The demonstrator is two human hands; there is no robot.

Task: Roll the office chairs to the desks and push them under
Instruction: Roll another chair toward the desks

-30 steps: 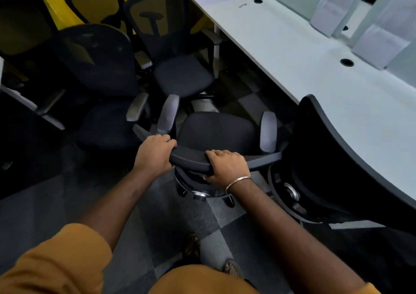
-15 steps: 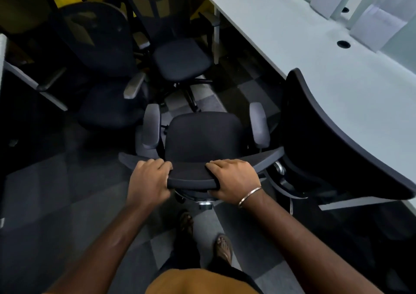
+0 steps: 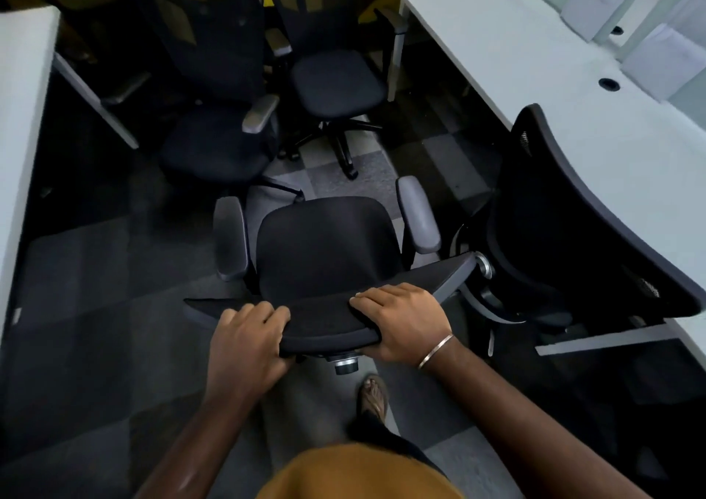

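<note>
- Gripping the top edge of an office chair's backrest (image 3: 324,323), both hands are clamped on it, fingers curled over the rim, thumbs underneath.
- Left hand (image 3: 244,342) holds the rim's left part; right hand (image 3: 401,321) holds the right part, a thin metal bangle (image 3: 435,351) on that wrist. The hands are apart, with a stretch of black fabric between them.
- Held chair: black seat (image 3: 324,246) just ahead of the hands, grey armrests either side, standing on the checked carpet floor (image 3: 95,269), out in the aisle and not under any table.
- Right of the right hand: a second chair (image 3: 573,231) with a mesh back, tucked against the long white table (image 3: 554,89); its frame is just beside the held backrest's right tip. Whether they touch, cannot tell.
- Well ahead of the hands: two more black chairs, one (image 3: 214,147) ahead-left, one (image 3: 336,82) straight ahead near the table's end.
- Far left of the left hand: the edge of another white table (image 3: 19,116).
- Below the hands: a sandalled foot (image 3: 372,395) on the carpet and mustard-coloured clothing (image 3: 359,475).
</note>
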